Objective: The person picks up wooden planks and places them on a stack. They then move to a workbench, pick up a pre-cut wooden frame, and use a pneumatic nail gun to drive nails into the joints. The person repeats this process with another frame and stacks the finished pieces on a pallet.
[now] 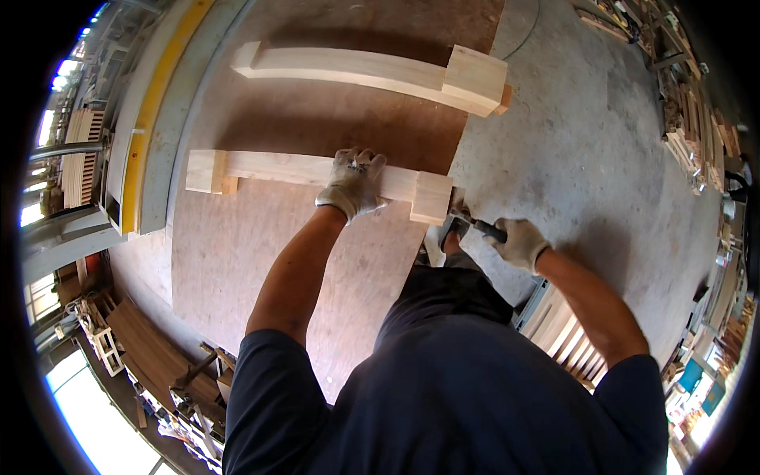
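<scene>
My left hand, in a pale work glove, is closed over the middle of a light wooden beam. A short block sits at each end of this beam: a left block and a right block. Gloved as well, my right hand grips the dark handle of a hammer. The hammer's head is close to the outer face of the right block; I cannot tell whether they touch. Farther off lies a second beam, with a larger block on its right end.
Brown plywood sheet lies beneath both beams, beside grey concrete floor. A machine frame with a yellow strip borders the left. Stacked wood stands at far right, and slatted wood is by my right arm. My foot is near the hammer.
</scene>
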Motion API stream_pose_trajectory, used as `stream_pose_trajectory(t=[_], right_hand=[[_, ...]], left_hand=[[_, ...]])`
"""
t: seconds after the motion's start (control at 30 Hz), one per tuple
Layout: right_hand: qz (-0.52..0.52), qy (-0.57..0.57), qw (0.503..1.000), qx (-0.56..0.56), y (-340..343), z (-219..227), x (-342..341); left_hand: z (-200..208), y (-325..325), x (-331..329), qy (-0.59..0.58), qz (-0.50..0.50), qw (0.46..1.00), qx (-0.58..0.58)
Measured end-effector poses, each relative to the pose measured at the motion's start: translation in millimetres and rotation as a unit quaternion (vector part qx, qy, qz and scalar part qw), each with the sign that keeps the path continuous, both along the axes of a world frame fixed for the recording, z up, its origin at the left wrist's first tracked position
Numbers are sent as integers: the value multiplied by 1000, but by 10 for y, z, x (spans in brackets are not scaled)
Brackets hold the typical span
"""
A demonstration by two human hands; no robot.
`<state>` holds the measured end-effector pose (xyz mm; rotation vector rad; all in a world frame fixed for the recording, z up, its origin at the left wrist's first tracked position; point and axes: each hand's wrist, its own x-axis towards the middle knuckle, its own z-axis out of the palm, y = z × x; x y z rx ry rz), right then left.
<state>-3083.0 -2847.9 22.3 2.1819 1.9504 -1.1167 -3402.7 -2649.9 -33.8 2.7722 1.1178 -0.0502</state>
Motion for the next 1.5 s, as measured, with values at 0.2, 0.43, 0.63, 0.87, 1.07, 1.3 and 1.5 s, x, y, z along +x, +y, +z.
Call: stream_pose_trajectory(t=[0.2, 0.43, 0.63, 0.87, 1.07, 1.3, 1.5], right_hand=[[-257, 294, 915, -100, -495, -450, -290], [-280, 159, 946, -41, -759, -619, -122], [-300, 165, 939, -18, -657, -326, -93], [-287, 123, 945, -98, -714, -220, -60], [-259, 132, 954, -70, -599, -30, -223], [-225, 112, 965, -67, -562, 186, -210], [-161, 52, 981, -100, -410, 318, -151]], left_hand=[[1, 26, 8, -3, -5, 1000, 15], [120, 58, 81, 35, -5, 999, -12], [621, 363, 278, 179, -48, 935, -302], [489, 71, 139, 77, 14, 985, -156], [219, -72, 73, 70, 33, 994, -73], [781, 347, 125, 127, 5, 921, -369], [653, 268, 102, 70, 13, 966, -249]])
